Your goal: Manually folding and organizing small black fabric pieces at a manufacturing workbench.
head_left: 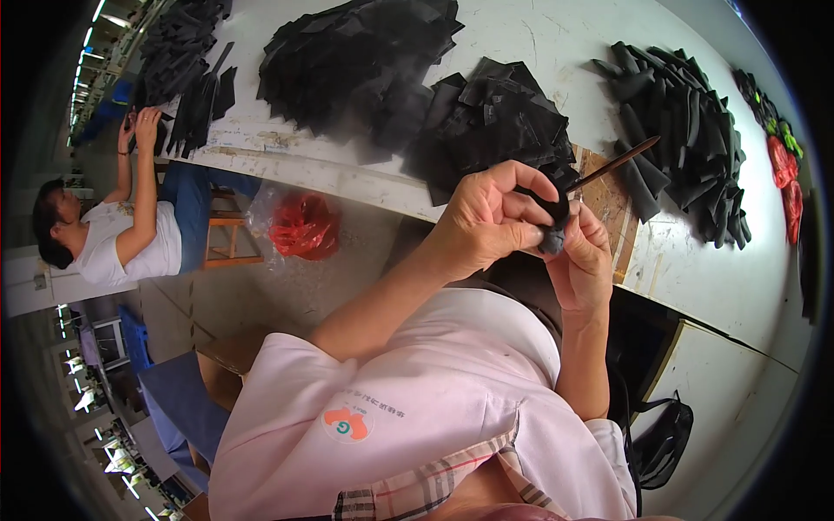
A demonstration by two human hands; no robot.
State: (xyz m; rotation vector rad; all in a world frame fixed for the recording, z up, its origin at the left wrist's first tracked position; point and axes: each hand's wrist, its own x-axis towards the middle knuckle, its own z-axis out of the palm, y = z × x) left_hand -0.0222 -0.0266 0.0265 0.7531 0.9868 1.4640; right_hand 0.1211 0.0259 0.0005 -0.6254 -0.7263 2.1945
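Both hands are raised near the table's front edge and meet at a small black fabric piece [557, 208]. My left hand [486, 217] pinches it between thumb and curled fingers. Opposite, my right hand [584, 260] has its fingertips closed on the same piece. A thin brown pointed stick [615, 164] slants up and to the right from between the hands; its lower end is hidden, so which fingers grip it does not show. Just beyond the hands lies a heap of flat black fabric pieces [499, 113]. Rolled, tube-like black pieces [686, 130] are piled to the right.
On the white table [547, 35] a larger black fabric heap [352, 65] lies farther left. A co-worker [130, 230] sits at the left, hands at more black strips [204, 100]. Red plastic bag [304, 227] and wooden stool [224, 234] stand below. A black bag [665, 443] hangs lower right.
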